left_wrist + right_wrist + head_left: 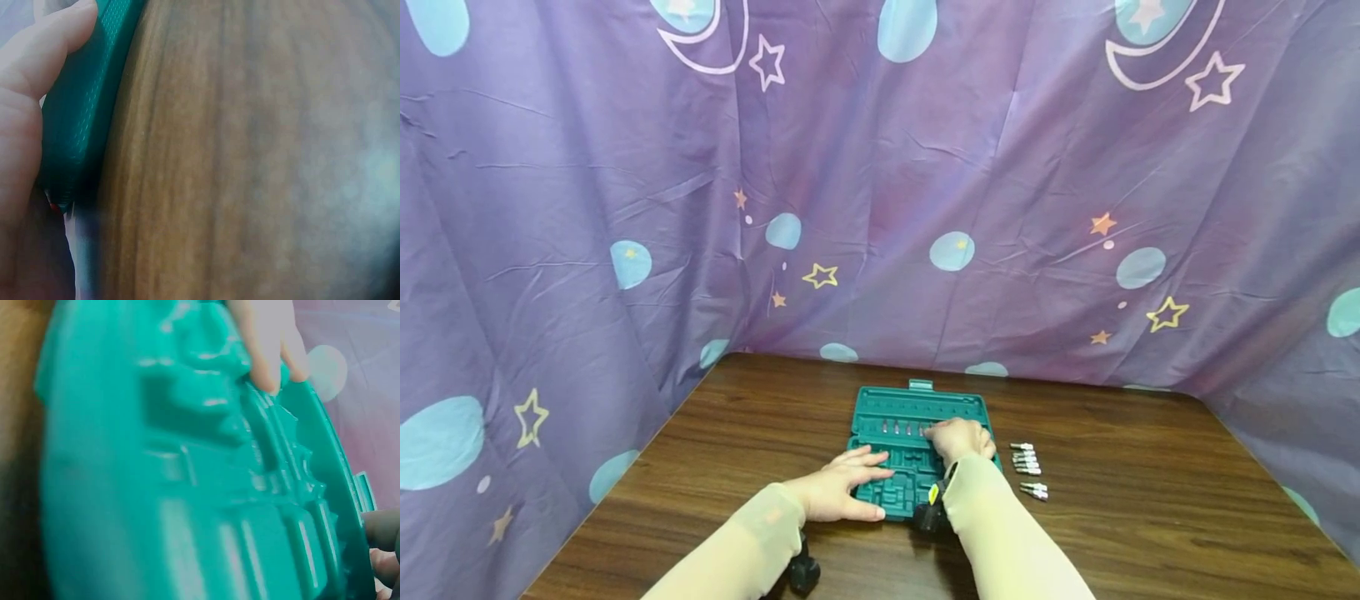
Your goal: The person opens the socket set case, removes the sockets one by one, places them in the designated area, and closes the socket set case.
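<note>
Left hand [838, 492] flat on case [917, 408] — table [1150, 517] open rightward.

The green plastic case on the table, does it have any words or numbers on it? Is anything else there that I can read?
No readable words or numbers anywhere.
Green plastic tool case: moulded shapes only, no text shows; the wrist views are too blurred to tell.
Small silver metal bits on the brown wooden table: too small to read any marks.
Purple curtain: pictures of stars, moons and blue dots only, no letters.
</note>
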